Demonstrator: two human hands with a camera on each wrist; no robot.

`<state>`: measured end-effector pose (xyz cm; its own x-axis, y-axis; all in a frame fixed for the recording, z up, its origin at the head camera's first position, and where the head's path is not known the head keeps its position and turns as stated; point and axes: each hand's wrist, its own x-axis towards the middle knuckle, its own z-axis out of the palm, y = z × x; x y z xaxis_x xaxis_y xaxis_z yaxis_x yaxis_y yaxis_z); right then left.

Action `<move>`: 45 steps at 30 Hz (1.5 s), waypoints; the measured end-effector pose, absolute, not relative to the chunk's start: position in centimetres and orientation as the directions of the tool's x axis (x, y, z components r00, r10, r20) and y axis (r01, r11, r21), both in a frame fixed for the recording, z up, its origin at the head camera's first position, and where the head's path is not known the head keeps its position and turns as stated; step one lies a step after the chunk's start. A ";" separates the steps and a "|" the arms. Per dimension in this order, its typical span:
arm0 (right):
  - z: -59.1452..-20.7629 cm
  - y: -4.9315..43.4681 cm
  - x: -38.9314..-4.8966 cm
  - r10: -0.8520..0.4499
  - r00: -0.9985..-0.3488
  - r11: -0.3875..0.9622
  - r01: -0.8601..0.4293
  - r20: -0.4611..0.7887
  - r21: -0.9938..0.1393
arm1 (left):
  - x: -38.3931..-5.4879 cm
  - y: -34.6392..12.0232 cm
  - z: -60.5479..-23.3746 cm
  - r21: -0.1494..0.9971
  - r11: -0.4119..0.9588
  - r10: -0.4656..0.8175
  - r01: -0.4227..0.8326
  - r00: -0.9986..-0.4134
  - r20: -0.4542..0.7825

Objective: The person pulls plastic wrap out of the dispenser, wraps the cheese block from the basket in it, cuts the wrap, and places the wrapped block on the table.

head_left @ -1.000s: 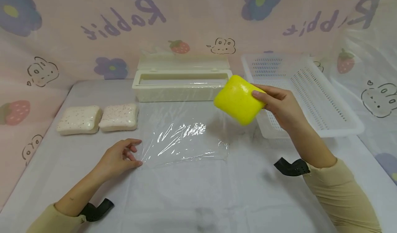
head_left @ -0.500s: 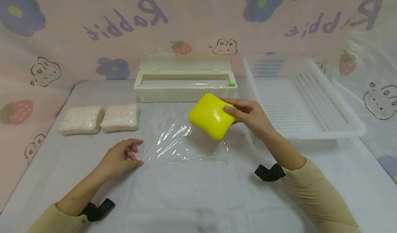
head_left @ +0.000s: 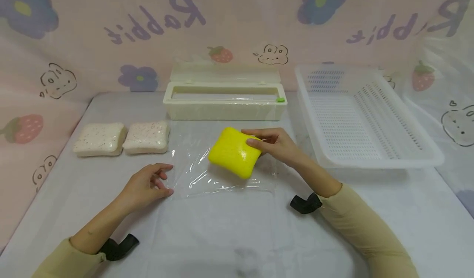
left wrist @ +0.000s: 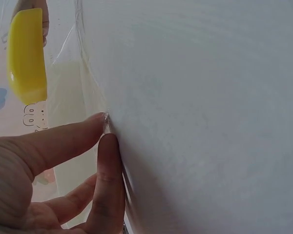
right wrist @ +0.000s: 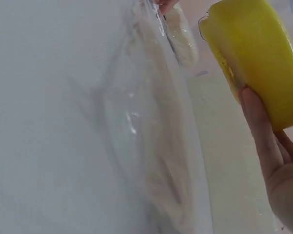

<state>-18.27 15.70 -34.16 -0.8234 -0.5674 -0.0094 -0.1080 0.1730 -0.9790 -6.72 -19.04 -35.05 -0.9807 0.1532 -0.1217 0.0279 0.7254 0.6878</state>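
My right hand (head_left: 278, 146) pinches a yellow sponge (head_left: 235, 152) at its right corner, thumb on one face and fingers behind. The sponge is tilted above a sheet of clear cling film (head_left: 196, 179). In the right wrist view, the thumb lies along the yellow sponge (right wrist: 256, 53). My left hand (head_left: 146, 185) is at the film's left edge, its index finger and thumb spread apart, fingertips pressing down there. The left wrist view shows the left thumb and a finger (left wrist: 108, 161) right at the film's edge. The film leads back to a cream cling film dispenser (head_left: 226, 110), lid raised.
Two whitish speckled blocks (head_left: 146, 137) with a glossy surface lie left of the film. A white perforated plastic basket (head_left: 385, 163) stands at the right. A green slider (head_left: 280, 100) sits on the dispenser's right end. Behind hangs a printed pink curtain (head_left: 237, 19).
My right hand has carried the yellow sponge left and toward me, from beside the basket to over the film. The green slider has come into view. My left hand stays put.
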 end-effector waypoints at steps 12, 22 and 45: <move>-35.9 13.5 -20.3 -0.674 -0.734 0.223 -0.092 -0.086 -0.971 | -6.8 -19.1 -35.1 0.676 0.737 0.155 0.022 -0.978 -0.138; -36.6 12.4 -22.6 -0.781 -0.609 0.293 -0.161 -0.139 -0.942 | -6.8 -19.0 -35.0 0.674 0.739 0.153 0.015 -0.977 -0.147; -36.0 13.1 -20.1 -0.648 -0.748 0.473 -0.249 -0.142 -0.845 | -6.6 -18.9 -34.8 0.666 0.744 0.171 0.054 -0.979 -0.113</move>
